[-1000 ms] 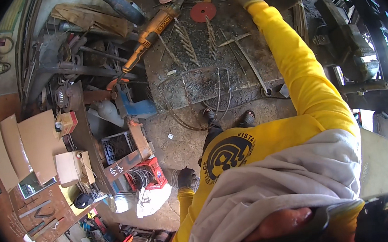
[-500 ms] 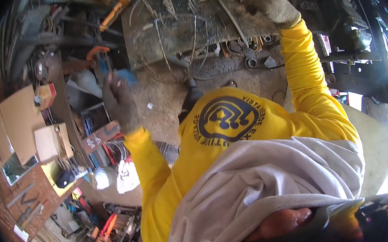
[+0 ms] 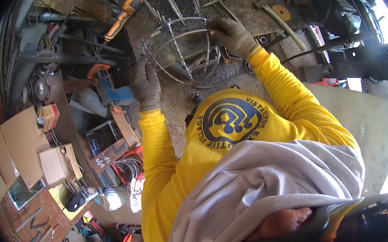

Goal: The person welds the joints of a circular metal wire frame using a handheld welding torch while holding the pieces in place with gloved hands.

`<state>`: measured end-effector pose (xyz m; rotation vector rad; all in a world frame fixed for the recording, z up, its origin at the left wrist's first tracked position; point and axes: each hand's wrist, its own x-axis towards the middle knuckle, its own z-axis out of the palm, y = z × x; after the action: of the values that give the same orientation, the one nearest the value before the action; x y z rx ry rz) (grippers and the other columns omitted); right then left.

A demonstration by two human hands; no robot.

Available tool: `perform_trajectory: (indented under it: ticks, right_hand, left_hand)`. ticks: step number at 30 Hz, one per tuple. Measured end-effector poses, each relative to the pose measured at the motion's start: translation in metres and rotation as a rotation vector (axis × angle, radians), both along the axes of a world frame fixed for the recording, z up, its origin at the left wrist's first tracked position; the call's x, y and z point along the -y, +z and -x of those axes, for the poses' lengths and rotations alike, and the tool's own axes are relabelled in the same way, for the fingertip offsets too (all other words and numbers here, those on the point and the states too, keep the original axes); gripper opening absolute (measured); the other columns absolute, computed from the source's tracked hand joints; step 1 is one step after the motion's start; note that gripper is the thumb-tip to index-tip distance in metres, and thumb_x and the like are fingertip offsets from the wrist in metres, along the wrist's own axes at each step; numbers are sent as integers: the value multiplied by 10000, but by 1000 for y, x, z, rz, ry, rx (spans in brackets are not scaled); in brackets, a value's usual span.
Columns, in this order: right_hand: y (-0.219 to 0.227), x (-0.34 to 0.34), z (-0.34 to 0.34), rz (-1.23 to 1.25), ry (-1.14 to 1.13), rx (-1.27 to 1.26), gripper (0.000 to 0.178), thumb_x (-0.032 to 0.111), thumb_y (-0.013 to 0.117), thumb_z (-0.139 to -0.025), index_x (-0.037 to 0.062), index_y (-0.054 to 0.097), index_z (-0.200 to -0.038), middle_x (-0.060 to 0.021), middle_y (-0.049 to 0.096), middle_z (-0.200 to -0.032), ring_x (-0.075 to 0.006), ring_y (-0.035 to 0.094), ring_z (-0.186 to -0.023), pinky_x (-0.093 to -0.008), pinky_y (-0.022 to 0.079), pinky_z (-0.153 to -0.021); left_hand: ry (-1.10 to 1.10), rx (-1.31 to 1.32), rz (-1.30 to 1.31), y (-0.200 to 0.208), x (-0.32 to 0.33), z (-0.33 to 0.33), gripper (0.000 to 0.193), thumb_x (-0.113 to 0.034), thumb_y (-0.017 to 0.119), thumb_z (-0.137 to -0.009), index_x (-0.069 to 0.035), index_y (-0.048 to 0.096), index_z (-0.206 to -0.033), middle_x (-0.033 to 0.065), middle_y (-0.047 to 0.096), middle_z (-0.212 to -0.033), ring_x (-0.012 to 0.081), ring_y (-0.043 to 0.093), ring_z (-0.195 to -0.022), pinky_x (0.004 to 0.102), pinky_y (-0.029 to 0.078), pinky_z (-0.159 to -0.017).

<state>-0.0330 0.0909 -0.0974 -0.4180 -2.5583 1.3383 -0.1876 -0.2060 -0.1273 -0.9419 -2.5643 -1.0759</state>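
Both my hands wear dark, dirty work gloves and meet a thin metal ring point(image 3: 166, 40) at opposite sides. My left hand point(image 3: 146, 81) is closed at the ring's left side, its fingertips partly hidden. On the other side my right hand point(image 3: 232, 36) pinches the ring near a corner of a wire frame point(image 3: 178, 47). Curved metal rods make up this basket-like frame, and they come together at a point toward me. Several twisted metal bars point(image 3: 171, 3) stand beyond it, over the dark metal worktable point(image 3: 220, 12). I cannot tell whether ring and frame are joined.
An orange-and-black power tool point(image 3: 132, 4) lies at the far left of the worktable. To the right rest a hammer point(image 3: 283, 23) and a tan disc point(image 3: 281, 12). A blue and orange tool point(image 3: 112, 89), cardboard sheets point(image 3: 24, 143) and a brown bench point(image 3: 48, 216) are on the left.
My right hand has come nearer and left, bringing the ring down toward the frame. The left hand has moved right and forward, from apart to the ring's left side.
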Motion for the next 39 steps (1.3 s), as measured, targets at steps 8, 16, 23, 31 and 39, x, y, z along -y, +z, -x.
perform_trajectory:
  ticks: [8, 16, 23, 31, 39]
  right_hand:
    - [-40, 21, -16, 126, -293, 61, 352, 206, 622, -977, 15, 628, -1273, -160, 692, -1102, -224, 687, -996, -332, 539, -869]
    - [-5, 37, -20, -175, -346, 202, 331, 201, 612, -959, 73, 651, -1261, -168, 721, -1040, -309, 703, -994, -387, 536, -859]
    - [-28, 27, -27, -332, -340, 119, 298, 209, 645, -937, 116, 687, -1218, -135, 717, -985, -313, 700, -933, -394, 539, -803]
    - [-33, 19, -30, -324, -258, 60, 267, 196, 681, -919, 93, 715, -1163, -122, 720, -937, -286, 718, -875, -365, 546, -733]
    - [-43, 15, -33, -261, -254, -37, 280, 271, 685, -930, 155, 721, -1182, -97, 734, -890, -272, 718, -811, -371, 553, -701]
  left_hand:
    - [-125, -2, 18, 3, 8, 6, 242, -218, 658, -918, -82, 707, -1112, 148, 715, -993, 355, 679, -896, 436, 536, -791]
    - [-169, -41, 147, 3, 17, 13, 214, -204, 658, -922, -69, 701, -1081, 172, 691, -931, 362, 665, -832, 451, 525, -726]
    - [-266, 115, 48, 10, 20, 23, 257, -159, 685, -901, -51, 690, -1134, 141, 707, -1002, 303, 681, -871, 402, 538, -786]
    - [-420, 442, 315, 56, 14, 49, 308, -149, 660, -906, -36, 656, -1192, 144, 705, -970, 293, 686, -888, 371, 524, -805]
    - [-250, 184, 168, -2, 17, 35, 226, -226, 643, -937, -38, 705, -1047, 183, 702, -941, 355, 677, -861, 417, 518, -761]
